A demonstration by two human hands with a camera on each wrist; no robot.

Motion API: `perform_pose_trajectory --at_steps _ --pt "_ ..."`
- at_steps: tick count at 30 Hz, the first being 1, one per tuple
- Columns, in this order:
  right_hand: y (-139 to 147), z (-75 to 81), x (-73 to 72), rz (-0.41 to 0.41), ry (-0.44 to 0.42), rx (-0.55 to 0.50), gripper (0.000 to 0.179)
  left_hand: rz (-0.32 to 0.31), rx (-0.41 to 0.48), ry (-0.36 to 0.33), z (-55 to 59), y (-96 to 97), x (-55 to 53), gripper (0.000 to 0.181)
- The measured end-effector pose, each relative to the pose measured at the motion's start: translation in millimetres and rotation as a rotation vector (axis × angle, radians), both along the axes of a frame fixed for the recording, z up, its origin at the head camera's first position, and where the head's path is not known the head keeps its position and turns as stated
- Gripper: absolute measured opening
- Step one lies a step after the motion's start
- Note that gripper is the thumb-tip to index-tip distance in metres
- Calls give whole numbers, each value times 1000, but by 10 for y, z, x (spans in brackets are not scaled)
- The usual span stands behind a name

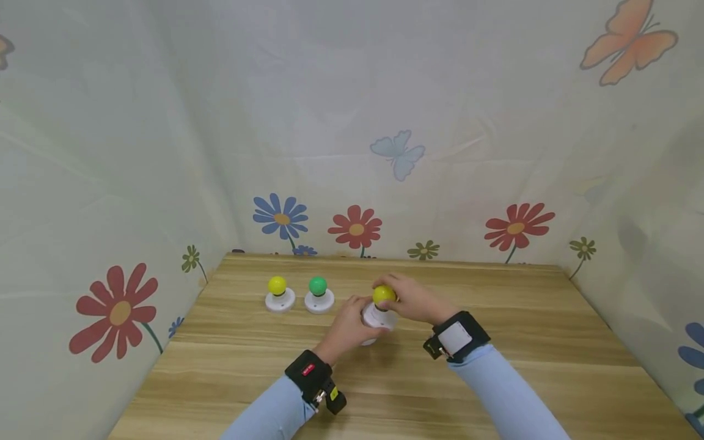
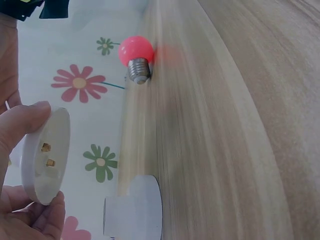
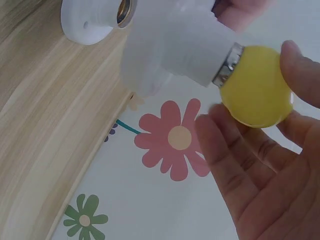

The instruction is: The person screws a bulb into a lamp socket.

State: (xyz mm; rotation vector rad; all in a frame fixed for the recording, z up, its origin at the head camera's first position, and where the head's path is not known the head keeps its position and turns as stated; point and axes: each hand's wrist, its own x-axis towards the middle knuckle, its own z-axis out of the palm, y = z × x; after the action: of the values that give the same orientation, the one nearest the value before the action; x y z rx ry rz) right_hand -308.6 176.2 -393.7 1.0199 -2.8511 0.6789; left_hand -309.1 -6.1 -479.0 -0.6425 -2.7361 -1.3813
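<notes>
My left hand (image 1: 346,329) holds a white lamp socket (image 1: 379,319) by its round base, lifted off the table and tilted. The left wrist view shows the underside of the base (image 2: 57,160), with two small brass-coloured contacts. My right hand (image 1: 420,300) pinches a yellow light bulb (image 1: 384,294) between thumb and fingers at the socket's mouth. In the right wrist view, a strip of the bulb's metal thread (image 3: 228,65) shows between the yellow globe (image 3: 260,90) and the socket.
Left of the hands stand two white sockets, one with a yellow bulb (image 1: 277,285), one with a green bulb (image 1: 318,286). A pink-red bulb (image 2: 136,50) lies on the wooden table (image 2: 200,125). Another white socket (image 3: 87,20) shows its metal-lined mouth. Flowered cloth (image 1: 308,153) surrounds the table.
</notes>
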Motion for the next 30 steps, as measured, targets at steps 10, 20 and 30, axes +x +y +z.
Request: perform_pose_trajectory --at_steps 10,20,30 --pt "-165 -69 53 -196 90 91 42 14 -17 -18 -43 -5 -22 71" --pt "-244 -111 81 -281 148 78 46 16 33 -29 8 -21 -7 65" --pt "-252 -123 84 -297 141 43 47 29 26 -30 13 -23 -14 65"
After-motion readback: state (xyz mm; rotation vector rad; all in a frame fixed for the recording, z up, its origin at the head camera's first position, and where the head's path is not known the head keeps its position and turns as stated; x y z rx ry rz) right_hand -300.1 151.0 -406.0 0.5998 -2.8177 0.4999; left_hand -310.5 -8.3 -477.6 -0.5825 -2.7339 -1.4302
